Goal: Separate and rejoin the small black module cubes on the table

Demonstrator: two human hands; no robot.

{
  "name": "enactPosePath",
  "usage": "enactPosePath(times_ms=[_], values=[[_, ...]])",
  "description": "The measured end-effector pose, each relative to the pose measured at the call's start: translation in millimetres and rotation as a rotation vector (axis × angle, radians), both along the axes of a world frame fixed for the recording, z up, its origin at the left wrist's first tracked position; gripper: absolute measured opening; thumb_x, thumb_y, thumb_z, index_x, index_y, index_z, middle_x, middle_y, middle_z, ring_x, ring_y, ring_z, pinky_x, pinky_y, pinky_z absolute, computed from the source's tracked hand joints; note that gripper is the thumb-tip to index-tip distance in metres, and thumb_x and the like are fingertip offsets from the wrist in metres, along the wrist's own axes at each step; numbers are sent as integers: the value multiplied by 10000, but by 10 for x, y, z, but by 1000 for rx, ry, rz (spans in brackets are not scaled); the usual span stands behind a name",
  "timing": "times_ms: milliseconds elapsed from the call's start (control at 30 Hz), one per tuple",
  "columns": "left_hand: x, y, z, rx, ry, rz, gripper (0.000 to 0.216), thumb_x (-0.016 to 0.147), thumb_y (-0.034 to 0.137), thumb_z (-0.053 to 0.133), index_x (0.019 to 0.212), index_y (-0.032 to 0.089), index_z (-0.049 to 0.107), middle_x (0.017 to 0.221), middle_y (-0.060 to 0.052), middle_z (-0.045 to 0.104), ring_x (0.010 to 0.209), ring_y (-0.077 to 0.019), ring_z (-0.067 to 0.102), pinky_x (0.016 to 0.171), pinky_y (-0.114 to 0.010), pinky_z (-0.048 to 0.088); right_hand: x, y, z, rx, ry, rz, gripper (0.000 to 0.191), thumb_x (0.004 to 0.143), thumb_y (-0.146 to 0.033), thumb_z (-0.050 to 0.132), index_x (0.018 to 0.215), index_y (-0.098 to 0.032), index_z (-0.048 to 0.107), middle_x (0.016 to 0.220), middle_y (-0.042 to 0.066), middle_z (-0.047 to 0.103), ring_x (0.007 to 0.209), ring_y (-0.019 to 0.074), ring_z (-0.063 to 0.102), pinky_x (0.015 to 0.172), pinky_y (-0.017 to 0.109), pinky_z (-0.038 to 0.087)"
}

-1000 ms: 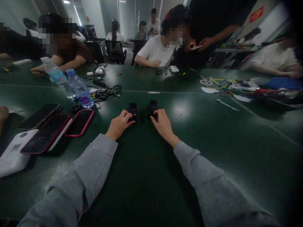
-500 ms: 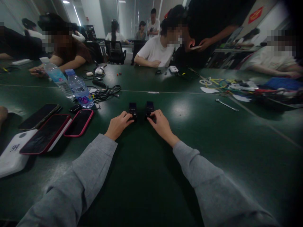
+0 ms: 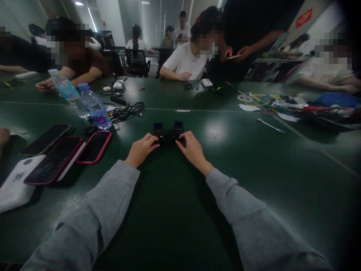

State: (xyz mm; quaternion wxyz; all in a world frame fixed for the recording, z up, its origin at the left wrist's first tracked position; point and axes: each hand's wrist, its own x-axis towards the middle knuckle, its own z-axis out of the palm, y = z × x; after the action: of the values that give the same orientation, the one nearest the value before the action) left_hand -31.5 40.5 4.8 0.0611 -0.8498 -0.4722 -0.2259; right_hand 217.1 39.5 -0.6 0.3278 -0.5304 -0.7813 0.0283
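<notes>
Two small black devices, each with a little screen, stand side by side on the dark green table (image 3: 175, 210) with a narrow gap between them. My left hand (image 3: 141, 148) is closed with thumb and fingers around the lower near end of the left black device (image 3: 158, 128). The right black device (image 3: 178, 127) is gripped the same way by my right hand (image 3: 193, 148), thumb at its near edge. Fingers cover part of both devices, so their exact kind is unclear. Grey sleeves cover both forearms.
Left of my hands lie a pink-cased phone (image 3: 94, 147), a red-cased phone (image 3: 56, 160), another dark phone (image 3: 47, 139) and a white box (image 3: 17, 184) marked 39. Beyond are two water bottles (image 3: 97, 109), black cables (image 3: 128, 111), a wrench (image 3: 270, 125) and a wire heap (image 3: 299, 103). People sit opposite.
</notes>
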Motion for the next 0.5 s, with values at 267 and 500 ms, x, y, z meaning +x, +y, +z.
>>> enactPosePath(times_ms=[267,500], values=[[-7,2,2,16,-26,-52,224,975,363,495,1133,215,553,1057,-38,587,820,-146,623,643,-243,481,-8,-15,3,64,-57,-97,164,954,-303,538,1054,-175,516,1032,88,575,811,209,589,623,314,493],[-13,-23,8,82,-93,-96,245,991,387,452,1132,211,549,1043,-45,587,756,-122,599,631,-242,494,4,-1,-20,51,-32,-111,190,954,-324,517,1077,-180,509,1052,102,590,833,224,610,632,330,514]])
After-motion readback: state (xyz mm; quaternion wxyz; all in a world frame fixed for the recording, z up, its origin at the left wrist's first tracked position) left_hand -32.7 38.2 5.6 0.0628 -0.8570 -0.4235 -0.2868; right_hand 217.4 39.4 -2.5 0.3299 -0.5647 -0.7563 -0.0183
